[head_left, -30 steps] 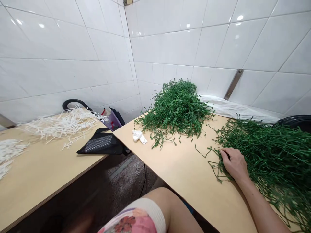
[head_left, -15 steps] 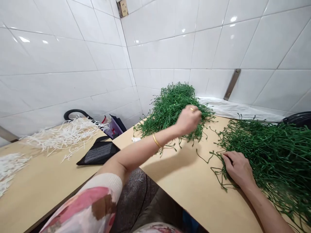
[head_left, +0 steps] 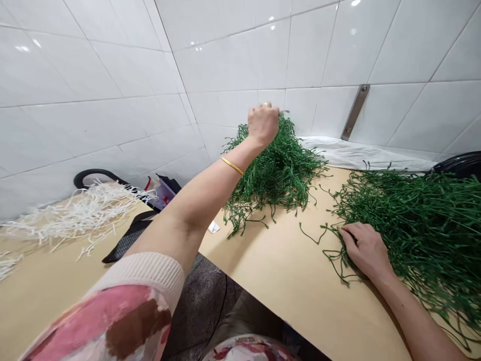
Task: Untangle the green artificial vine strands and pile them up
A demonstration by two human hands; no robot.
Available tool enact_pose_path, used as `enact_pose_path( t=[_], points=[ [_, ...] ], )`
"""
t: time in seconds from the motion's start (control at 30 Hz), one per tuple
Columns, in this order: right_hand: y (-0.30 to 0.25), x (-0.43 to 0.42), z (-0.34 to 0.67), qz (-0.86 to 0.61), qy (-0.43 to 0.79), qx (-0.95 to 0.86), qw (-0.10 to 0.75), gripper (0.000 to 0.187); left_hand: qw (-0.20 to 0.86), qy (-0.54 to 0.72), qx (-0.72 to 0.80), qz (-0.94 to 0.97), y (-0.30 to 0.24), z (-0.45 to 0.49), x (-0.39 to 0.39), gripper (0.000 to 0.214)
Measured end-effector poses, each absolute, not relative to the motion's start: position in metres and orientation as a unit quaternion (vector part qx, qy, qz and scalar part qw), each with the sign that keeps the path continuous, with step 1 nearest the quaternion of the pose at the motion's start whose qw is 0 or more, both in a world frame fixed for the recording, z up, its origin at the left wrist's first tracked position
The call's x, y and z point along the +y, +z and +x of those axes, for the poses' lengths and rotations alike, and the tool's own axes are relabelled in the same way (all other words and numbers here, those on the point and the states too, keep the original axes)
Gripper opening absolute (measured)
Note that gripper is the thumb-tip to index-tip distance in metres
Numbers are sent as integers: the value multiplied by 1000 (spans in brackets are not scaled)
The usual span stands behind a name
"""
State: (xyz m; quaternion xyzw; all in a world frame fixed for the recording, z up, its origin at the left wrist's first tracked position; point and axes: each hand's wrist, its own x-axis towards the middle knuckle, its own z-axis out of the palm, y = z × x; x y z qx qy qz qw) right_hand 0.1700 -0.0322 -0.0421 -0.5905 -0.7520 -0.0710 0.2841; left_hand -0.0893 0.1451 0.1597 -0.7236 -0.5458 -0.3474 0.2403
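Note:
My left hand (head_left: 263, 123), with a gold bracelet on its wrist, is raised over the back of a heap of green knotted cords (head_left: 285, 165) near the wall. Its fingers are closed in a fist. A small dark tip shows just right of it, but what the fingers hold is hidden. At the left edge of a second, larger heap of green cords (head_left: 424, 225), my right hand (head_left: 366, 250) rests on the table with its fingers curled round some green cords. Several loose cords (head_left: 313, 235) lie on the table left of that hand.
A pile of white cords (head_left: 86, 208) lies on the left table (head_left: 45, 301), near a black mesh pouch (head_left: 130, 243). Bags (head_left: 165, 190) stand in the gap by the corner. White sheeting (head_left: 349, 149) runs along the tiled wall, below a metal bracket (head_left: 355, 113).
My left hand has moved up and to the left, from the right front of the nearer heap to above its back. My right hand stays at the larger heap. The view has shifted slightly.

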Motion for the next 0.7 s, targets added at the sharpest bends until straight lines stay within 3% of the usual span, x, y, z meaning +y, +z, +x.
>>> enact_pose_path(
  t=[0.07,0.23,0.4,0.53,0.7],
  points=[
    [-41,-32,170,-593,-74,-751,279,25,226,-377,-513,-737,154,-92,132,33],
    [-41,-34,173,-591,-94,-755,269,26,198,-307,-407,-837,92,-113,69,37],
    [-40,-32,176,-554,-186,-758,291,27,177,-342,-481,-787,51,-160,2,31],
    [-37,-33,172,-551,-255,-726,323,22,110,-182,-560,-800,31,-184,-32,32],
    [-23,-42,160,-533,-233,-743,331,16,76,-21,-559,-825,9,-172,-37,17]
  ],
)
